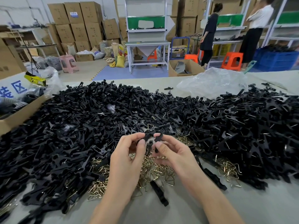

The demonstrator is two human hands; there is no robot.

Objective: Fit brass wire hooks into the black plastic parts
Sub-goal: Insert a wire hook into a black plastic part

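Table (242, 207) first: a grey worktop, nearly buried under a heap of black plastic parts (80, 126), spread wide so any piece is within reach. Nearer the person lies a smaller pile of brass wire hooks (155, 170), probably kept close because each part needs one. Above that pile the left hand (127, 157) and right hand (174, 156) meet, the fingertips of both pinching one black part (151, 137) between them. It is lifted clear of the heap, likely so it can be turned and seen. Whether a hook already sits in it, I cannot tell.
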